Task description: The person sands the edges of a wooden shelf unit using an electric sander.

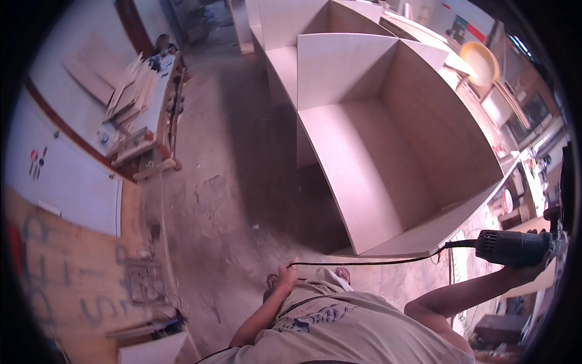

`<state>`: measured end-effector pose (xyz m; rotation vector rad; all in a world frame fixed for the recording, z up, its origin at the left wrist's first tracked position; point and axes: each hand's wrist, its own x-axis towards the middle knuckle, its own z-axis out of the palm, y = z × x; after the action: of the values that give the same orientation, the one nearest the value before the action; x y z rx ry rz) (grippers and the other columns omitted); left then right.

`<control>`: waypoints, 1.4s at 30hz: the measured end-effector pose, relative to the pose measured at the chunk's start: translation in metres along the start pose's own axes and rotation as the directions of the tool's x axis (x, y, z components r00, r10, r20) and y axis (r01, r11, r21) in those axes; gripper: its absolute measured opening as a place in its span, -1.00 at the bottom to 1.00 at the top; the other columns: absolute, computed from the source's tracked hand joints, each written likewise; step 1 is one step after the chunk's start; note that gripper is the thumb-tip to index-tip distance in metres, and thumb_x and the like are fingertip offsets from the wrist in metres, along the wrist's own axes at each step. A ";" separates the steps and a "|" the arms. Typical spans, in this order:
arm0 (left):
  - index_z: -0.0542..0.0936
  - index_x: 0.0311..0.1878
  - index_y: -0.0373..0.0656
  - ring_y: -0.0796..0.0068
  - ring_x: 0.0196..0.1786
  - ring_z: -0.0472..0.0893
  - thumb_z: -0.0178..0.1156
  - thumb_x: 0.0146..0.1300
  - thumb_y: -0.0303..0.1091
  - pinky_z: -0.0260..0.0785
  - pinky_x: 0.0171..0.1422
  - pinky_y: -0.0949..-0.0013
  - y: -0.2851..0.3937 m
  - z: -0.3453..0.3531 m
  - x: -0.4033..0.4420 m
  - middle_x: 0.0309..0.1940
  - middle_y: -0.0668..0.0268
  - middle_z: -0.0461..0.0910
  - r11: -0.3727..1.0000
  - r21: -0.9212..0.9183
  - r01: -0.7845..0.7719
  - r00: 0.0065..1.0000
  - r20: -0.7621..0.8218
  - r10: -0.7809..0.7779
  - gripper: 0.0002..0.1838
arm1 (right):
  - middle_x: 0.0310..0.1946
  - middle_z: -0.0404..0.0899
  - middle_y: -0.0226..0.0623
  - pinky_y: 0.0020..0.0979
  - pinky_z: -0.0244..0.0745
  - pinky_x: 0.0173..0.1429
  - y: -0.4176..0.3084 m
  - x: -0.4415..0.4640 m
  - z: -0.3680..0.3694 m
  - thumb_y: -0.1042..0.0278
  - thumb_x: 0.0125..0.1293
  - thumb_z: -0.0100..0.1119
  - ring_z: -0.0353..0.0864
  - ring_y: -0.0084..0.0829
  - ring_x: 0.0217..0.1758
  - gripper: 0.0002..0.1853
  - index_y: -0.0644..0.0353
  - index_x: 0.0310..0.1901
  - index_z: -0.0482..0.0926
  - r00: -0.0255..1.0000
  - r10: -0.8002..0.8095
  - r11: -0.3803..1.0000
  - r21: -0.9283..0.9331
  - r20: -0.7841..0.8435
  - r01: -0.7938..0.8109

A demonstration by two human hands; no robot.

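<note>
My right hand [530, 274] is stretched out at the right, its fingers wrapped round the body of a dark corded power tool [506, 247]. The tool has a cylindrical, vented motor housing; its far end sits in the dark edge of the view, so its exact kind cannot be told. From it a black power cord [370, 263] runs across, nearly taut, to my left hand [289, 274], which is closed on it in front of my body. Just beyond the cord stands a large pale wooden cabinet carcass [364, 164] with upright partition panels.
A workbench [159, 115] holding wooden strips [136, 88] stands by the left wall, with a person [163, 43] at its far end. A white board [73, 164] leans at the left. At the right are a yellow round basin [480, 64] and cluttered shelves.
</note>
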<state>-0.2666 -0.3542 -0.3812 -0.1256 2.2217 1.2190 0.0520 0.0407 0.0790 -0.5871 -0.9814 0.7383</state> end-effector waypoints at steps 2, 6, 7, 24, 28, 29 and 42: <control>0.64 -0.45 -0.28 0.59 -0.50 0.41 0.39 0.38 -0.09 0.28 -0.33 0.29 0.013 -0.079 0.025 -0.64 0.37 0.42 0.957 -0.240 -0.162 0.979 0.085 0.187 -0.56 | 0.12 0.65 0.10 -0.05 0.65 0.30 -0.032 -0.036 0.016 -0.03 0.46 0.14 0.72 -0.02 0.14 -0.35 0.42 0.33 0.48 0.995 -0.044 0.995 -0.097 -0.089 0.035; 0.47 -0.68 -0.27 0.66 -0.52 0.28 0.49 0.26 -0.22 0.07 -0.44 0.30 0.076 -0.234 0.084 -0.68 0.52 0.29 0.870 -0.159 -0.467 0.883 -0.031 0.469 -0.49 | 0.10 0.65 0.06 -0.08 0.65 0.28 -0.079 -0.081 0.015 -0.06 0.43 0.20 0.71 -0.06 0.13 -0.34 0.39 0.31 0.50 0.979 -0.090 0.980 -0.190 -0.182 0.055; 0.45 -0.69 -0.23 0.69 -0.53 0.25 0.48 0.26 -0.25 0.05 -0.44 0.33 0.114 -0.267 0.085 -0.68 0.54 0.28 0.840 -0.184 -0.510 0.857 -0.028 0.514 -0.50 | 0.10 0.65 0.05 -0.09 0.64 0.29 -0.087 -0.092 0.018 -0.06 0.43 0.20 0.71 -0.06 0.13 -0.34 0.39 0.31 0.50 0.975 -0.106 0.977 -0.203 -0.196 0.066; 0.21 -0.58 -0.08 0.72 -0.60 0.14 0.17 0.29 -0.59 -0.14 -0.52 0.48 0.508 -0.402 0.282 -0.68 0.49 0.19 0.028 -0.320 -0.947 0.127 -0.293 0.948 -0.59 | 0.07 0.64 0.03 -0.17 0.58 0.31 -0.038 -0.202 0.169 -0.11 0.46 0.15 0.68 -0.14 0.13 -0.32 0.44 0.28 0.49 0.916 -0.120 0.979 -0.200 -0.382 0.045; 0.25 -0.55 -0.09 0.70 -0.60 0.12 0.17 0.22 -0.64 -0.19 -0.50 0.48 0.570 -0.369 0.355 -0.65 0.51 0.15 -0.127 -0.492 -0.861 0.127 -0.450 0.884 -0.65 | 0.04 0.62 0.00 -0.22 0.62 0.23 -0.017 -0.210 0.207 -0.11 0.45 0.17 0.66 -0.16 0.12 -0.32 0.38 0.32 0.46 0.943 -0.058 0.980 -0.198 -0.327 -0.009; 0.31 -0.52 -0.11 0.66 -0.59 0.15 0.23 0.18 -0.60 -0.15 -0.48 0.46 0.587 -0.385 0.364 -0.66 0.50 0.16 -0.077 -0.602 -0.795 0.122 -0.283 0.951 -0.69 | 0.06 0.61 -0.01 -0.23 0.63 0.20 -0.011 -0.212 0.217 -0.10 0.44 0.19 0.65 -0.17 0.12 -0.31 0.36 0.34 0.45 0.955 -0.018 0.981 -0.188 -0.296 -0.039; 0.54 -0.32 -0.29 0.70 -0.37 0.38 0.40 0.34 -0.22 0.28 -0.29 0.45 0.647 -0.168 0.492 -0.43 0.37 0.54 0.619 -0.072 -0.782 0.168 0.932 0.321 -0.67 | 0.35 0.47 -0.10 -0.30 0.54 0.28 0.149 -0.167 0.524 -0.05 0.02 0.45 0.59 -0.29 0.24 -0.03 0.04 0.53 0.40 0.963 0.191 0.608 -0.793 0.192 0.038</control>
<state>-0.9728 -0.0207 -0.1019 1.4212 1.3946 0.6994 -0.5164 0.0624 0.1143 -1.3530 -1.5555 0.4159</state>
